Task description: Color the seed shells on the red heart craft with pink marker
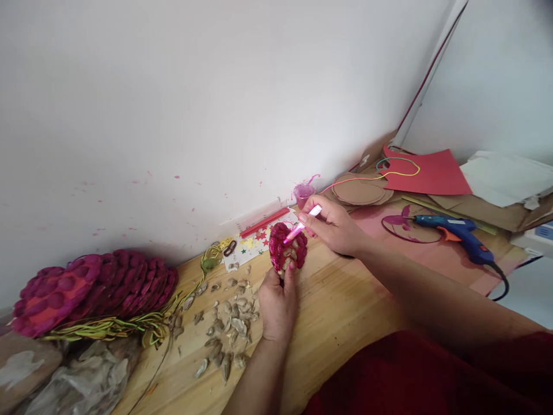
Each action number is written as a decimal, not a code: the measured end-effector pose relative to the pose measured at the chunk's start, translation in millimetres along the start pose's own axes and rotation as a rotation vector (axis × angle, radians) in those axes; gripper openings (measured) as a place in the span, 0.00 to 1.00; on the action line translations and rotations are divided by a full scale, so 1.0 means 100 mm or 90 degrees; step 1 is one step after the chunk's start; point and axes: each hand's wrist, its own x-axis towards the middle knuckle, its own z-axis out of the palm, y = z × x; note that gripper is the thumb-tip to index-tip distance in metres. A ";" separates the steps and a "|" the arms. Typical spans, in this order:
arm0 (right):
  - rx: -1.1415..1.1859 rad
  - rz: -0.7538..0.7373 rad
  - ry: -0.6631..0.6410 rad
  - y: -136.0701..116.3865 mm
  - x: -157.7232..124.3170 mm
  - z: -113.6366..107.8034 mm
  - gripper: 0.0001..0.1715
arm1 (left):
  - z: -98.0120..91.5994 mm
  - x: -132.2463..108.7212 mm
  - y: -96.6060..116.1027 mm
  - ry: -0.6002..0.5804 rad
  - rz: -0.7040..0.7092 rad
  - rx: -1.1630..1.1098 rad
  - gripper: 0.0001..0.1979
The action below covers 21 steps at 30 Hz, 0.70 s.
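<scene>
My left hand (277, 302) grips the lower edge of a small round piece (276, 249) covered in peanut shells. Most of its shells are painted glossy magenta, while a few near the middle and bottom are still bare tan. A white-handled paintbrush (314, 211) is pinched in my right hand (330, 225). Its pink tip touches or nearly touches the shells; I cannot tell which. Just behind my right hand stands a plastic cup (303, 194) smeared with pink paint. Loose peanut shells (235, 325) lie on the wooden table (322, 340) left of my left hand.
Finished-looking magenta discs (95, 288) are stacked at the left, by yellow-green cords (108, 328) and a plastic bag (86, 374). A blue glue gun (462, 230) lies right, near cardboard discs (360, 189) and red paper (430, 172). Star stickers (260, 236) lie by the wall.
</scene>
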 end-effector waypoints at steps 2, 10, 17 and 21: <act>0.018 0.002 -0.013 0.01 0.00 0.00 0.12 | -0.01 0.00 0.01 0.001 -0.004 0.007 0.21; 0.022 0.008 0.006 0.02 0.01 0.00 0.12 | 0.01 0.00 -0.02 0.000 0.005 0.000 0.21; -0.005 0.015 0.028 -0.01 0.00 0.01 0.12 | 0.00 -0.01 0.00 0.003 0.006 0.006 0.21; 0.030 0.022 0.011 0.01 0.01 0.01 0.12 | 0.00 -0.01 -0.01 0.001 -0.007 0.001 0.20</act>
